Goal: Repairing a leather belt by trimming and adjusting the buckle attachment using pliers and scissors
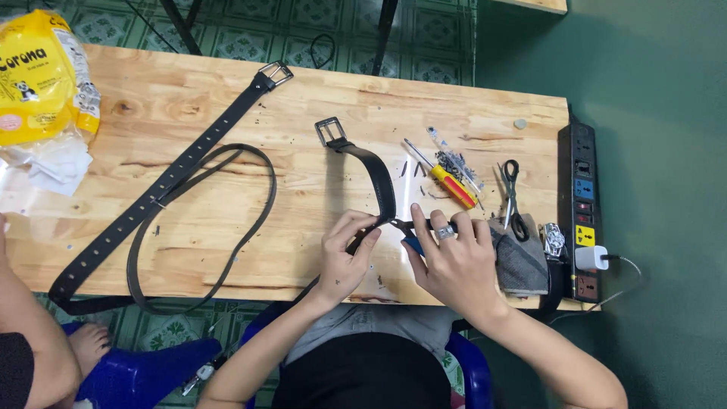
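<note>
1. Right now my left hand (344,257) pinches the belt (376,178) between thumb and fingers, closed on the strap near the table's (227,242) near edge.
2. My right hand (454,261) is curled around a small tool (411,242) with a blue handle; its dark tip meets the strap just beside my left fingertips. I cannot tell exactly what kind of tool it is.
3. That belt runs away from me: its long axis goes from my hands up and slightly left to the metal buckle (330,130), which lies flat on the wood.
4. So the working spot on the strap sits between my two hands, touching both; the left hand is on the strap itself, the right reaches it only through the tool.
5. A second belt (174,182) lies well apart to the left, stretched on a diagonal with a loop, its buckle at the far end.
6. To the right of my right hand are a grey cloth (519,261), scissors (513,197) and a yellow and red screwdriver (453,185), all near but untouched.
7. A power strip (579,204) lies along the table's right edge, and a yellow bag (42,76) sits at the far left corner.
8. Another person's arm (30,333) shows at the lower left, away from my hands.
</note>
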